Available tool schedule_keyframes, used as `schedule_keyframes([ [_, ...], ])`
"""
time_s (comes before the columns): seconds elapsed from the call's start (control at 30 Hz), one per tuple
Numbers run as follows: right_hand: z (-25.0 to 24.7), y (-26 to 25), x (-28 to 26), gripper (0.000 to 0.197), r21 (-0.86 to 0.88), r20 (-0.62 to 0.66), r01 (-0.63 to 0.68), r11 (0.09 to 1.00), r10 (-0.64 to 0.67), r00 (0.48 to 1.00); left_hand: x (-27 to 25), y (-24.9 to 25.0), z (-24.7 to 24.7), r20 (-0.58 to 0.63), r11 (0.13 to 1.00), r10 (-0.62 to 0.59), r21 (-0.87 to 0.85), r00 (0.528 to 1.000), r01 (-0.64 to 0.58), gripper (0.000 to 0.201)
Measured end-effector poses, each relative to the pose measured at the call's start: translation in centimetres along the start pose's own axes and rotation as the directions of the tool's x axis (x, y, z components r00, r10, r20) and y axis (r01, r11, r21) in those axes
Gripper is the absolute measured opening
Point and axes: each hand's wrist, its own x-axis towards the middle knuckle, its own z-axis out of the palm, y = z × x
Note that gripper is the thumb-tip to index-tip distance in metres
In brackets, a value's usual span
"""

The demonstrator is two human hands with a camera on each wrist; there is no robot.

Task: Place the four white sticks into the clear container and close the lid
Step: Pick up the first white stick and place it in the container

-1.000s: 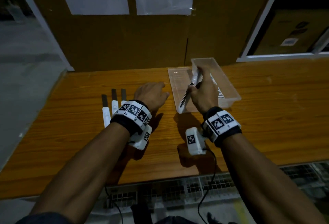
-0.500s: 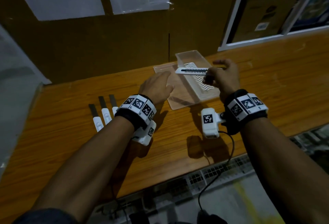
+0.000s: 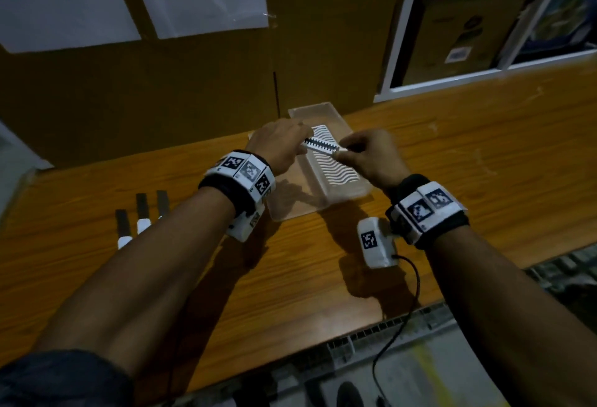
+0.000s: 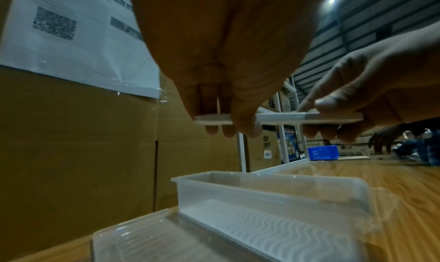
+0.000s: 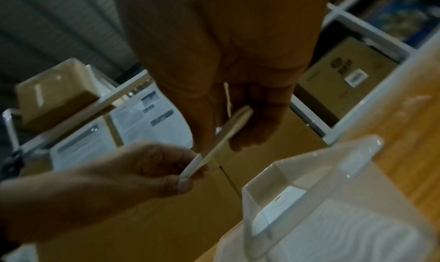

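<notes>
Here the held white stick (image 3: pixel 323 147) hangs level over the open clear container (image 3: pixel 326 161), pinched at both ends: the left hand (image 3: pixel 277 145) grips one end between thumb and fingertips, and the right hand (image 3: pixel 371 158) pinches the other, so neither hand is free. What the coming move turns on is alignment. In the head view the stick's long axis runs crosswise, left hand to right hand, while the container's long axis runs away from the person toward the cardboard wall (image 3: pixel 206 90); judged from that, the stick wants turning toward the container's length before it is lowered, or it may bridge the side walls instead of settling on the ribbed floor. The left wrist view shows a clear gap between stick and rim, with the container directly beneath. Both hands are about equally near the opening (the right sits over the near right wall, the left over the left wall and the lid). The lid (image 3: pixel 290 203) lies flat on the table (image 3: pixel 484 161), touching the container's left side. Three more sticks (image 3: pixel 142 212) lie side by side well to the left, nearer the left arm, so I judge the task barely begun.
</notes>
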Motion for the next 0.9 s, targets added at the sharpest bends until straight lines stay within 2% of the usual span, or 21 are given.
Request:
schedule_keyframes([
  [0.1, -0.6, 0.3, 1.0, 0.018, -0.331, 0.083, 0.138, 0.933, -0.117, 0.99, 1.4, 0.6, -0.2, 0.053, 1.0, 0.001, 0.009, 0.999, -0.001, 0.02],
  [0.23, -0.8, 0.7, 2.9, 0.013, -0.486, 0.137, 0.198, 0.851, -0.15, 0.979, 2.6, 1.0, 0.4, 0.096, 1.0, -0.021, 0.0, 0.995, 0.021, 0.021],
  [0.37, -0.7, 0.8, 4.5, 0.015, -0.507, 0.167, 0.193, 0.84, -0.124, 0.978, 2.8, 1.0, 1.1, 0.018, 0.988, -0.127, -0.084, 0.992, 0.128, 0.043],
  [0.47, -0.6, 1.1, 5.6, 0.016, -0.515, 0.158, 0.128, 0.848, -0.053, 0.986, 2.0, 0.4, 1.6, 0.001, 0.963, -0.244, -0.115, 0.97, 0.243, 0.055],
  [0.6, 0.6, 1.7, 7.1, 0.013, -0.562, 0.169, 0.072, 0.824, 0.03, 0.985, 0.3, -1.4, 2.4, 0.123, 0.936, -0.345, -0.021, 0.93, 0.35, 0.057],
  [0.77, 2.5, 2.0, 8.3, 0.017, -0.627, 0.211, 0.099, 0.772, 0.047, 0.976, -2.4, -3.2, 2.9, 0.286, 0.906, -0.416, 0.045, 0.863, 0.422, 0.054],
  [0.9, 4.1, 1.8, 9.0, 0.04, -0.628, 0.191, 0.094, 0.773, 0.037, 0.981, -4.2, -4.0, 3.1, 0.343, 0.882, -0.459, 0.064, 0.82, 0.467, 0.052],
])
